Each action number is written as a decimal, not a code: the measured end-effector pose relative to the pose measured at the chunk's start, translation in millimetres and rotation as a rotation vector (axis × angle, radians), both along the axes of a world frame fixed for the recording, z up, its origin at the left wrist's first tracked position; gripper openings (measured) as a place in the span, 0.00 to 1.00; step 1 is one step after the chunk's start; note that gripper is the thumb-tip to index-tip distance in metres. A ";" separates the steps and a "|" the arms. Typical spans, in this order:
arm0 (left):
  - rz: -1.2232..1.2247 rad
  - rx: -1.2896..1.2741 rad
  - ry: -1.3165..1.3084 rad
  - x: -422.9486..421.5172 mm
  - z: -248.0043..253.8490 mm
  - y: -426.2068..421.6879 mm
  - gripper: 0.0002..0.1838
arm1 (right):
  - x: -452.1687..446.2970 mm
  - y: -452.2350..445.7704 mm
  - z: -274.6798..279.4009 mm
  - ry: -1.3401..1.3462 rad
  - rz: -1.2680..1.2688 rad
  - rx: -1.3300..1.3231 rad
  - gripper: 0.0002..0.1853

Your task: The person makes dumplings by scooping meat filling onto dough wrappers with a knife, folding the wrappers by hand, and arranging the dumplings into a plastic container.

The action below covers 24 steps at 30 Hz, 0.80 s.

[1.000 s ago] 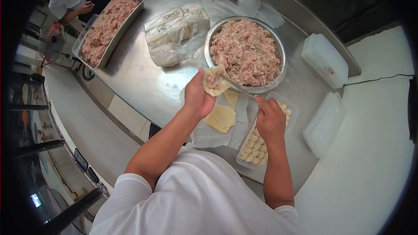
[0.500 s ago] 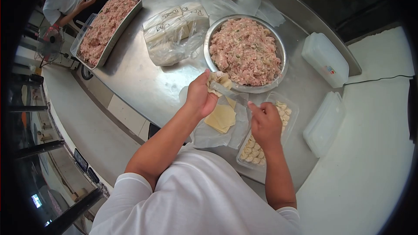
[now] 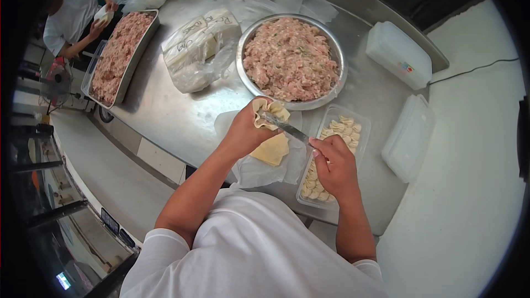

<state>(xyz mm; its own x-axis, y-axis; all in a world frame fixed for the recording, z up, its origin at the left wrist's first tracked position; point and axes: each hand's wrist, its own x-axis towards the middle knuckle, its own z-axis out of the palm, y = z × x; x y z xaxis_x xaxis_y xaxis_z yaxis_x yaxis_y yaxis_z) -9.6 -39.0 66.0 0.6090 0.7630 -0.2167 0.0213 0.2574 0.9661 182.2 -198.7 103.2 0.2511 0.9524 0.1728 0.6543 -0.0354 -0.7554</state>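
Note:
My left hand [image 3: 247, 132] cups a thin dough wrapper [image 3: 274, 111], whose ruffled edges fold up around the filling. A flat metal spreader [image 3: 295, 132] is gripped in my right hand [image 3: 335, 164], its tip inside the wrapper. Just beyond my hands sits a round steel bowl [image 3: 241, 62] heaped with ground meat [image 3: 291, 59]. Below the left hand, a stack of square yellow wrappers [image 3: 270, 150] lies on clear plastic sheeting [image 3: 251, 172]. Beside my right hand, a clear plastic box [image 3: 361, 127] holds several pleated dumplings [image 3: 345, 131], partly hidden by that hand.
A rectangular tray [image 3: 134, 63] of ground meat stands at the left, near another person [image 3: 74, 14] holding something pale. A plastic-wrapped package [image 3: 193, 49] lies left of the bowl. Closed plastic containers [image 3: 398, 55] and a clear lid [image 3: 408, 138] are at the right.
The wrapper went from flat and open to gathered up in my left hand, with the spreader now pointing into it. The view has shifted. The other person now holds a pale item.

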 end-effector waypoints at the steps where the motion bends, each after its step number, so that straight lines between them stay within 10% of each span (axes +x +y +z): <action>1: -0.077 0.243 0.215 3.5 5.4 -0.7 0.27 | 2.4 -4.1 1.1 0.000 -0.012 -0.002 0.17; 6: -0.214 0.611 0.439 13.2 -9.8 -15.9 0.19 | 30.4 -30.1 14.8 -0.181 0.043 -0.110 0.15; 13: -0.075 0.012 0.283 50.6 15.1 -38.9 0.12 | 30.6 -57.5 -24.1 0.143 -0.244 -0.055 0.06; 21: -0.237 -0.205 -0.175 102.7 1.6 -99.5 0.15 | -18.0 -52.6 -51.9 1.389 -0.363 0.134 0.13; 23: -0.293 0.637 -0.140 104.5 -10.3 -90.1 0.15 | -9.8 -55.9 -55.5 1.396 -0.430 0.173 0.15; 24: -0.306 0.635 -0.138 103.6 -6.6 -88.7 0.15 | -5.5 -59.5 -58.2 1.402 -0.487 0.201 0.17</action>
<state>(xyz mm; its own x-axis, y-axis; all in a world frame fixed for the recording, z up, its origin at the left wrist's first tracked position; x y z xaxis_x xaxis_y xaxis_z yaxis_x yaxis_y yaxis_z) 94.0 -127.6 59.4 0.8053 0.5070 0.3072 -0.1309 -0.3533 0.9263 176.7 -258.2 45.0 0.5966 0.7189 -0.3566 -0.6317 0.1466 -0.7612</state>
